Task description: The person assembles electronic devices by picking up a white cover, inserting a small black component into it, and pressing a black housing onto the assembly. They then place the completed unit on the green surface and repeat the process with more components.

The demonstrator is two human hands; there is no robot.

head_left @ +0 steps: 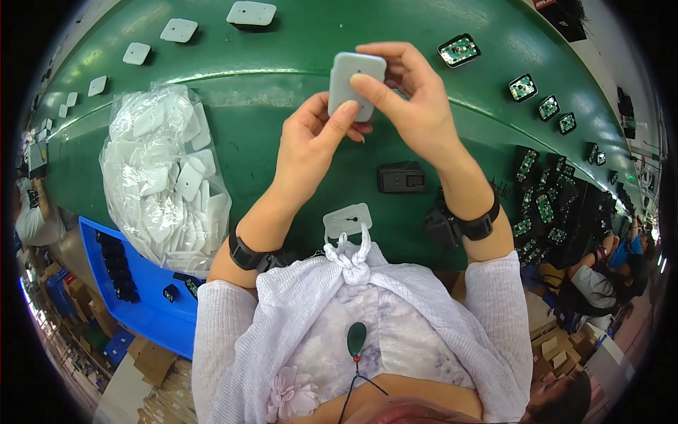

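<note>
Between both hands, raised over the green work surface, is a pale grey rounded plastic cover (pixel 350 74) with small holes. My left hand (pixel 311 141) grips its lower left edge, thumb on the face. My right hand (pixel 413 99) holds it from the right, thumb pressed on the face and fingers behind. What lies behind the cover is hidden. Below the hands sits a black rectangular device housing (pixel 401 178). Close to my body lies another pale cover (pixel 347 218) with a dark slot.
A clear plastic bag of pale covers (pixel 166 177) lies at left, above a blue bin (pixel 152 304) holding black parts. Covered units (pixel 251 14) line the far left. Black housings with green circuit boards (pixel 459 51) run along the right, some piled (pixel 544 208). People sit farther off on both sides.
</note>
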